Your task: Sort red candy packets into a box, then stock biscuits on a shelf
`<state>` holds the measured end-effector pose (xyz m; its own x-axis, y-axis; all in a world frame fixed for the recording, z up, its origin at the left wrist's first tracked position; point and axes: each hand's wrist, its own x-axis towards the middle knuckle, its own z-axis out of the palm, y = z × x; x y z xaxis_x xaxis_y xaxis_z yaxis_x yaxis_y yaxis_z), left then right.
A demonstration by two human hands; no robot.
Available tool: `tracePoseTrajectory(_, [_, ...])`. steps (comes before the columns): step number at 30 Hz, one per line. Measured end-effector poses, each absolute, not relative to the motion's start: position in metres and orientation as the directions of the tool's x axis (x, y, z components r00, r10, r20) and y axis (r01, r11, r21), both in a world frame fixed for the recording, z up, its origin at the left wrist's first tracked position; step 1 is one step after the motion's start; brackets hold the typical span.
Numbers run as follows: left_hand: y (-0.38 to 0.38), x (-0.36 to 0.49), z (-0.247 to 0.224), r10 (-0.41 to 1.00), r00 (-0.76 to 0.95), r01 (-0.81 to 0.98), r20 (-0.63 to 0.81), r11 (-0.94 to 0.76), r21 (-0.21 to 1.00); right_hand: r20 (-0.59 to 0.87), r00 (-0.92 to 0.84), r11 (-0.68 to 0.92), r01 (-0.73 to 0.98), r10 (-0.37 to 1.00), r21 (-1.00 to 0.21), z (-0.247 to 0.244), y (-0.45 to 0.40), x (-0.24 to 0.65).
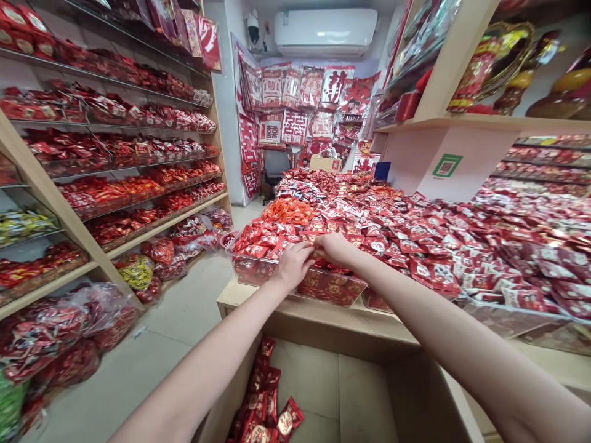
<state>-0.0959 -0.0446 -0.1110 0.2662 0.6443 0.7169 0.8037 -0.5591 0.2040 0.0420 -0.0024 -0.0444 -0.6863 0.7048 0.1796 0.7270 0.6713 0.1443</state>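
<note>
Both hands reach forward over a clear plastic bin [249, 271] filled with small red wrapped packets [263, 240]. My left hand [294, 264] is at the bin's front part, fingers bent together near the packets. Touching or nearly touching it, my right hand [339, 250] has its fingers pinched downward at the same spot. Whatever lies between the fingertips is too small and hidden to make out. Below the arms stands an open cardboard box [410, 394], with several red packets [258, 412] lying along its left side.
More bins of red packets [415, 227] spread to the right and back. Shelves [133, 243] of packets line the left wall, and filled plastic bags [64, 332] lie on the floor. An overhanging wooden shelf [489, 125] stands at the upper right.
</note>
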Motion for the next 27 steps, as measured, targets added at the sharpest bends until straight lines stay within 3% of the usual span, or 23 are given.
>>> tracePoseTrajectory(8, [-0.043,-0.098,-0.103,0.655,0.311,0.814,0.689,-0.557,0.162,0.288,-0.626,0.632,0.770,0.724,0.086,-0.037,-0.003,0.077])
tracePoseTrajectory(21, [-0.036,-0.098,-0.096,0.659,0.285,0.851,0.696,-0.509,0.133,0.203,-0.631,0.620,0.775,0.749,0.121,-0.051,-0.001,0.092])
tracePoseTrajectory(27, [-0.039,-0.095,-0.095,0.631,0.255,0.856,0.733,-0.499,0.131,0.229,-0.611,0.595,0.791,0.757,0.145,-0.050,-0.007,0.088])
